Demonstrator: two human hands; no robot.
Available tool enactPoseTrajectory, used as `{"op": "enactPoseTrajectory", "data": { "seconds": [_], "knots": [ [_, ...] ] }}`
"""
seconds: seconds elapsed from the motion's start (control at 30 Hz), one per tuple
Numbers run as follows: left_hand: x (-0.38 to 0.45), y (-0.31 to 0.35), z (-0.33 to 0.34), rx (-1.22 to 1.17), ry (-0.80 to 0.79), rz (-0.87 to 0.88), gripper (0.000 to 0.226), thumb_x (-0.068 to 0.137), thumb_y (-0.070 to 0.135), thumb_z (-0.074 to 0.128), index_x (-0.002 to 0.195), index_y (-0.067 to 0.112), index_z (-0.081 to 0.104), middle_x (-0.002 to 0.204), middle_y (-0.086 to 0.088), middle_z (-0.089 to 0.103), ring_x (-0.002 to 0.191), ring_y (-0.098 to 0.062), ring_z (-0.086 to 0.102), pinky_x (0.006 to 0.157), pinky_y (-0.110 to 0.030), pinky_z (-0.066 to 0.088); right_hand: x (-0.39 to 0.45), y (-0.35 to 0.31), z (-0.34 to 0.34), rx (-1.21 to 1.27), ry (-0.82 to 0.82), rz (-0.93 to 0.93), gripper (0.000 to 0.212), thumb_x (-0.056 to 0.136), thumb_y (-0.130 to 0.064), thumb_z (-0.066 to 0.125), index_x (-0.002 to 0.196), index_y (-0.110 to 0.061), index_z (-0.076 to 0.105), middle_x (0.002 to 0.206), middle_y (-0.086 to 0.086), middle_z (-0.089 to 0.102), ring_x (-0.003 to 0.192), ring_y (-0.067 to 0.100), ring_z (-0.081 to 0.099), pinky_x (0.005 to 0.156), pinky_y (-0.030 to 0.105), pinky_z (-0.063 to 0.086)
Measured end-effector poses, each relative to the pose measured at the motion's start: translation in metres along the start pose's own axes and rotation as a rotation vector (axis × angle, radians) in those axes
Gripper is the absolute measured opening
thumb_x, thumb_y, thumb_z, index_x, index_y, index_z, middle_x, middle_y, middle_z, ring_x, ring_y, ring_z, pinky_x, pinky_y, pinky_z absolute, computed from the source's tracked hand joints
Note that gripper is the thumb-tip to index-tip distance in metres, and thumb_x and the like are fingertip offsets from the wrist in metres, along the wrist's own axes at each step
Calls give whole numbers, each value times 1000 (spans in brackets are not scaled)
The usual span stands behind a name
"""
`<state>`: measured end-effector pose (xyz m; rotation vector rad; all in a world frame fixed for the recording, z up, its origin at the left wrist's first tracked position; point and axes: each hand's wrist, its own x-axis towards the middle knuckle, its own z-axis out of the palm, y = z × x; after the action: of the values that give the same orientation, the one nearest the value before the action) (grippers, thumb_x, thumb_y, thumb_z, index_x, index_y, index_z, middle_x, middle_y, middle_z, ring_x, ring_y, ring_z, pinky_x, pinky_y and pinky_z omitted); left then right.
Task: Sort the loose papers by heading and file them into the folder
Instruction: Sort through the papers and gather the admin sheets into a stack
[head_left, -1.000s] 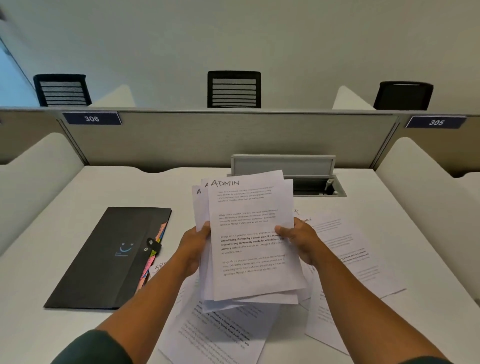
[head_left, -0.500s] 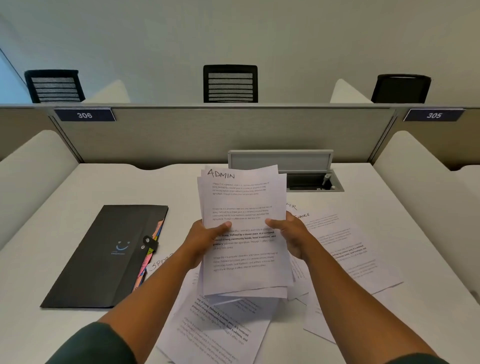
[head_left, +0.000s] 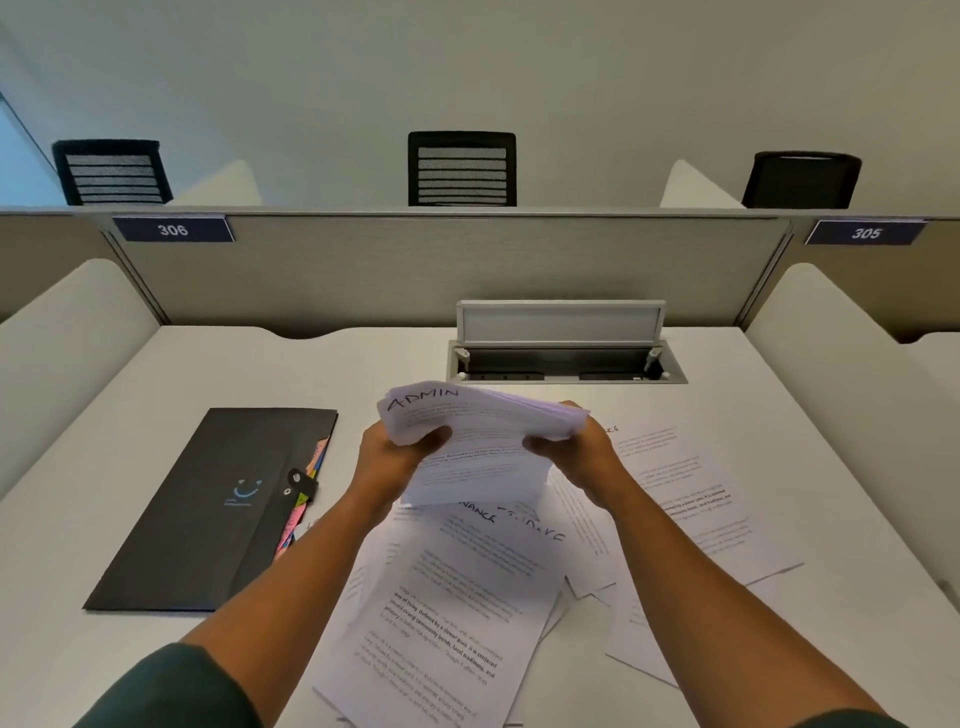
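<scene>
- Hands first: my left hand (head_left: 397, 457) grips the left edge of a stack of papers (head_left: 478, 441), thumb curled over the top sheet, and my right hand (head_left: 576, 452) grips the right edge the same way.
- Stack is held above the desk (head_left: 519, 400), tipped nearly flat, its far end toward the partition; the top sheet carries a handwritten "ADMIN" heading.
- Loose sheets (head_left: 457, 597) lie fanned and overlapping on the desk beneath and to the right of my forearms; the uppermost one near the centre shows a partly hidden handwritten heading ending in "NANCE".
- Black folder (head_left: 208, 514) lies flat on the desk to the left, well apart from the held stack, flap shut with a snap strap, coloured tabs (head_left: 304, 499) poking out along its right edge.
- Cable hatch (head_left: 561, 343) stands open at the back of the desk, just beyond the stack.
- Number plates "306" (head_left: 172, 229) and "305" (head_left: 866, 233) sit on the partition, with three black chairs (head_left: 461, 169) behind it.
</scene>
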<state>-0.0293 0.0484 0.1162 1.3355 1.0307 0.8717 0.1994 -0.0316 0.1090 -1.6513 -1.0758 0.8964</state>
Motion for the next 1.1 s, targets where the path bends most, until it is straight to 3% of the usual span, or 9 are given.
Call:
{"op": "enactPoseTrajectory", "data": {
  "seconds": [0.2,0.33,0.6,0.8,0.93,1.03,1.1],
  "knots": [
    [1,5,1,24,23,19,26,85,23,75,109,24,66,103,1,73,91,-23,70,66,-30,61,-3,-4,8,-15,114,4,26,90,-23,68,112,-20,56,102,1,65,95,20,65,68,24,57],
    [2,16,3,-13,66,43,23,84,31,74,104,24,64,98,-1,73,83,-21,73,60,-28,59,-1,-18,8,108,165,-3,39,88,-35,68,122,-24,52,110,1,64,96,21,66,78,38,60],
    [-2,22,13,-57,110,20,13,91,35,67,98,25,63,95,-2,72,81,-21,72,58,-30,59,-1,-37,15,142,81,26,39,87,-34,71,120,-27,51,107,1,64,92,20,66,66,29,58],
    [-7,14,5,-46,91,22,20,88,36,69,104,25,64,98,-1,72,86,-23,71,66,-36,61,-12,-24,9,130,66,-3,38,84,-33,73,117,-25,56,107,0,67,95,21,68,75,37,61],
    [-14,-8,-1,13,31,-54,34,84,30,75,116,20,65,105,-2,73,92,-25,71,72,-37,62,-29,9,17,-1,-2,31,37,88,-32,69,120,-33,52,114,-4,63,101,18,63,86,39,55],
    [-18,-19,-3,46,13,-54,28,87,24,73,114,25,64,105,-1,72,94,-24,69,77,-41,61,-35,26,21,-64,-4,84,30,92,-28,65,120,-31,55,115,-2,65,102,20,63,92,44,55],
    [-20,-20,-3,39,36,-54,23,87,24,72,109,25,65,103,-1,72,92,-24,70,73,-38,62,-38,29,21,-64,21,81,26,93,-27,62,118,-27,55,111,-2,66,101,21,65,87,41,57]
  ]
}}
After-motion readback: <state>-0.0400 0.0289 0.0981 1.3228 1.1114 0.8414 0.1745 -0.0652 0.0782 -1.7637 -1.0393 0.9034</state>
